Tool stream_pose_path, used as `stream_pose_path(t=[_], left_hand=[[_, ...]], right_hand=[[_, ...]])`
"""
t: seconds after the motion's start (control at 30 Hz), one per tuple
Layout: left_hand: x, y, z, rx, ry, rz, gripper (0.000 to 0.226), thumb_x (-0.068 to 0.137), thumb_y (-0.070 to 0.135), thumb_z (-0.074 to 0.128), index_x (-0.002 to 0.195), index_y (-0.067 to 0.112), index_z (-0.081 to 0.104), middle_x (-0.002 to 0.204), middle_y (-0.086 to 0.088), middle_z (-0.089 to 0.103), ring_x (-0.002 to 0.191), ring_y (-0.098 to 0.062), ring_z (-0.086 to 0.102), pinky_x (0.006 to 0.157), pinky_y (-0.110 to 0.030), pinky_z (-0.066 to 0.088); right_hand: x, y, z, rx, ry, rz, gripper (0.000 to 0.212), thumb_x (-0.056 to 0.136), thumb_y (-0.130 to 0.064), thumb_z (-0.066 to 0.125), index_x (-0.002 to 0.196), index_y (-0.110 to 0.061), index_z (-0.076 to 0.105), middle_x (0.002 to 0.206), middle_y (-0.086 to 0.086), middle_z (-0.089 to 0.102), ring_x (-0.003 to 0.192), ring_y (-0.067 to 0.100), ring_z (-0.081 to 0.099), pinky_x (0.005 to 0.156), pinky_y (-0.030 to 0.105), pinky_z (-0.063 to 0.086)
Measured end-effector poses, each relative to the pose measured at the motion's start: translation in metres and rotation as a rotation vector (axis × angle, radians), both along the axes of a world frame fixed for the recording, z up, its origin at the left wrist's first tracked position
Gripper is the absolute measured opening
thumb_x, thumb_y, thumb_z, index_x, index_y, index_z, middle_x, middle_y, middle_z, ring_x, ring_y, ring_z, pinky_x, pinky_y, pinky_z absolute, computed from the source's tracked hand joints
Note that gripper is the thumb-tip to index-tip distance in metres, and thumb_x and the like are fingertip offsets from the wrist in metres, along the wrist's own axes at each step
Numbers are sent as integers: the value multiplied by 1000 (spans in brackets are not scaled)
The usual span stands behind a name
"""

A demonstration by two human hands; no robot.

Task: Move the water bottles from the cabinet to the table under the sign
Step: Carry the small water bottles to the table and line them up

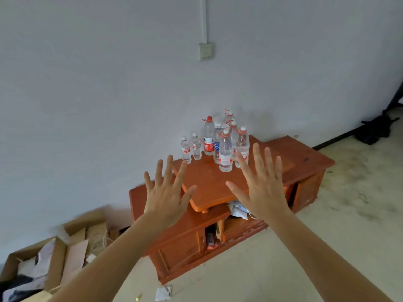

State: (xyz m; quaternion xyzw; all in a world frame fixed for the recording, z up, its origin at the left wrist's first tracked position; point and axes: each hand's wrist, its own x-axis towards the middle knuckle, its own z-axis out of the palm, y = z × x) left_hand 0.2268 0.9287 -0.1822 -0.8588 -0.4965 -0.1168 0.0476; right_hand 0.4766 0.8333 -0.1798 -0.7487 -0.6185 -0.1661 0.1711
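Several clear water bottles (225, 151) stand upright in a cluster at the back of the raised top of an orange-brown wooden cabinet (209, 182), against the grey wall. Two small bottles (186, 150) stand at the cluster's left, and a taller one with a red label (209, 136) is behind them. My left hand (166, 192) and my right hand (261, 186) are both held up in front of the cabinet, fingers spread and straight, holding nothing. My right hand's fingertips overlap the rightmost bottle (242, 144) in view. No table or sign is in sight.
Open cardboard boxes (54, 258) full of papers sit on the floor at lower left. A cabinet door gap (212, 236) shows clutter inside. A black bag (374, 129) lies by the wall at right. Scraps of paper (163, 292) lie on the pale floor.
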Motion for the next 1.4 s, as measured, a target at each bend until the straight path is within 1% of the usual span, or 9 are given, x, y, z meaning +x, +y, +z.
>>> stream_pose_path(t=[0.13, 0.23, 0.57, 0.73, 0.87, 1.0, 1.13, 1.3, 1.4], left_hand=[[42, 83, -7, -89, 29, 35, 75, 83, 78, -15, 143, 41, -40, 161, -1, -38, 150, -30, -30, 122, -64, -4], [65, 136, -9, -109, 26, 60, 77, 85, 78, -11, 148, 40, -33, 162, -2, -34, 151, -30, -27, 121, -64, -5], [79, 310, -57, -242, -3, 147, 85, 81, 81, -10, 152, 37, -26, 163, -3, -31, 153, -32, -20, 121, -64, 1], [94, 407, -63, -300, -115, 154, 98, 64, 92, -24, 148, 40, -33, 158, 4, -36, 154, -28, -20, 123, -60, 1], [114, 470, -85, -407, -122, 171, 111, 57, 94, -27, 153, 38, -28, 163, 1, -31, 154, -28, -18, 123, -60, 1], [133, 503, -116, -520, -157, 197, 100, 75, 89, -1, 156, 35, -24, 167, -1, -23, 155, -28, -13, 123, -60, 3], [155, 540, -157, -618, -232, 277, 93, 93, 73, 33, 157, 32, -21, 169, -1, -17, 156, -28, -7, 125, -56, 8], [176, 581, -219, -700, -404, 317, 104, 91, 68, 53, 159, 32, -17, 170, 1, -6, 157, -26, -1, 125, -51, 13], [187, 606, -259, -771, -507, 323, 113, 87, 56, 70, 158, 35, -15, 170, 4, 0, 157, -26, 0, 125, -51, 12]], right_hand=[[46, 91, -16, -63, 63, 68, 85, 96, -78, 25, 162, -35, -6, 169, 12, -18, 155, 39, -9, 122, 63, 8], [73, 157, -19, -120, 93, 120, 88, 97, -76, 33, 160, -35, -13, 167, 10, -26, 155, 38, -12, 123, 62, 5], [100, 356, -56, -304, 163, 182, 87, 97, -76, 31, 157, -40, -21, 166, 7, -28, 155, 36, -13, 124, 58, 13], [106, 450, -59, -374, 225, 225, 89, 97, -72, 36, 152, -45, -29, 164, 2, -34, 155, 33, -15, 125, 55, 9], [116, 511, -79, -411, 318, 218, 90, 97, -69, 40, 152, -47, -28, 167, 1, -27, 156, 33, -9, 124, 54, 15], [129, 544, -116, -464, 432, 225, 92, 98, -64, 43, 150, -47, -32, 166, -1, -28, 156, 30, -4, 122, 56, 22], [147, 593, -171, -515, 595, 256, 95, 100, -58, 46, 147, -45, -35, 168, -3, -23, 157, 21, -3, 123, 48, 19], [155, 650, -240, -494, 778, 280, 111, 97, -36, 65, 149, -45, -33, 168, -10, -19, 157, 16, 2, 127, 44, 15], [156, 681, -282, -517, 911, 253, 120, 94, -18, 71, 149, -48, -31, 167, -13, -20, 155, 10, -3, 123, 36, 9]])
